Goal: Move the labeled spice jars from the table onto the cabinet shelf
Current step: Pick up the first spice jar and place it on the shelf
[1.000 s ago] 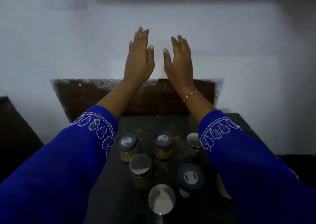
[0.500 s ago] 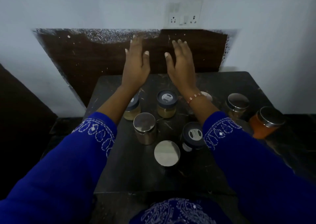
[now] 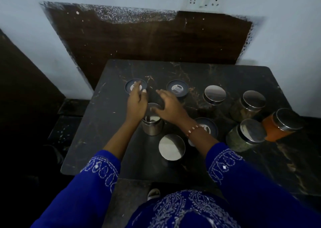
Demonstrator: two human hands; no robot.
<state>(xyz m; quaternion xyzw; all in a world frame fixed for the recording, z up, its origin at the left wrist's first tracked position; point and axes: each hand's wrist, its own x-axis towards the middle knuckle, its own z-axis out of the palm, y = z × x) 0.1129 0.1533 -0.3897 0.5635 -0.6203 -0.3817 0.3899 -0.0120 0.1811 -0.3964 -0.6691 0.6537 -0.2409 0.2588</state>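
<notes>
A person in embroidered blue sleeves leans over a dark marbled table (image 3: 111,140) crowded with spice jars, both hands reaching into the left half of the cluster. The left hand (image 3: 137,104) hangs over the near rim of a dark-lidded jar (image 3: 135,87) at the far left, its fingers loosely spread and closed on nothing; whether the fingertips touch that lid cannot be told. The right hand (image 3: 169,107), a beaded bracelet at its wrist, is likewise open and empty, angled toward a second dark-lidded jar (image 3: 177,88) just beyond and to the right of its fingertips. Between and partly beneath the two hands stands a steel-lidded jar (image 3: 152,125), upright like all the rest, so each jar's long axis runs straight up toward the camera and any grasp must come from above or around the sides. The left hand looks the nearer to a pick, since its jar lies directly under the fingers, while the right has a short reach forward to make. Further jars, among them one with orange contents (image 3: 276,128), stand well to the right, out of immediate reach. All jars in view are on the table; the cabinet shelf is not in view.
</notes>
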